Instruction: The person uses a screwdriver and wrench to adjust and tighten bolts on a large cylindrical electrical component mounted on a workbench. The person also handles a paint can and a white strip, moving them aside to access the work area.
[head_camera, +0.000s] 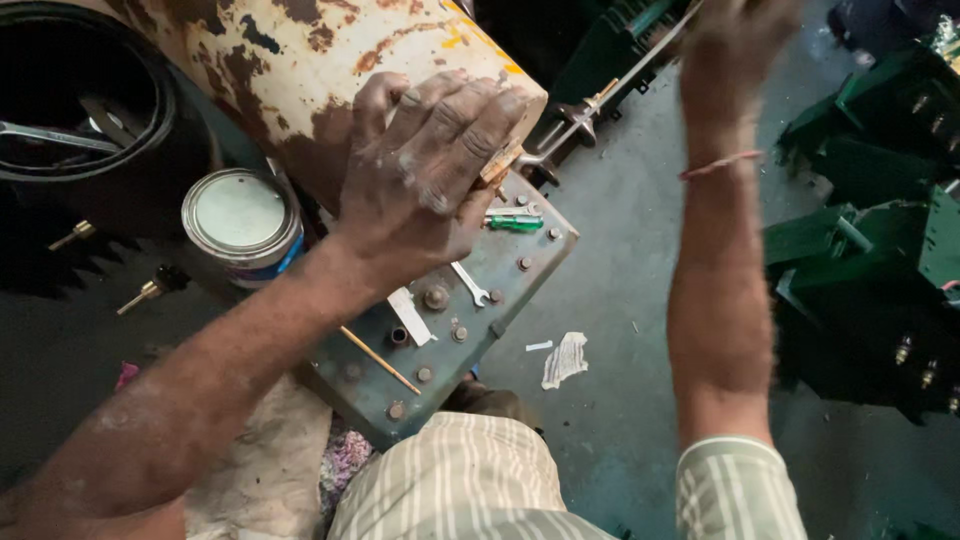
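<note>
1. A large rusty cylinder (330, 70), cream paint flaking into brown patches, lies across the top of the view from the head camera, its end over a blue-grey steel base plate.
2. A black round tub (90, 110) sits at upper left; inside it lie a bright metal spanner and other dim tools.
3. Dark green painted metal frames (880, 230) are stacked along the right edge, with small brass fittings showing on them.
4. The blue-grey base plate (440, 330) is flat and rectangular, studded with bolt heads. On it lie a small open-ended spanner (470, 284), a green-handled tool (515, 223), a thin wooden stick (380, 360) and a white strip.
5. The left hand (430, 180), dusty with pale smears, is curled closed against the cylinder's end, gripping a small brownish piece (500, 162) at the fingertips.
6. The right hand (735, 45) is raised at top, blurred; it appears closed around a long thin metal rod (600, 100) that slants down to the left hand. A red thread circles the wrist.
7. A round tin can (242, 225), lid on, pale green top, white side with a blue band, stands on the floor left of the plate.
8. A torn white scrap of paper (565, 358) lies on the grey floor.
</note>
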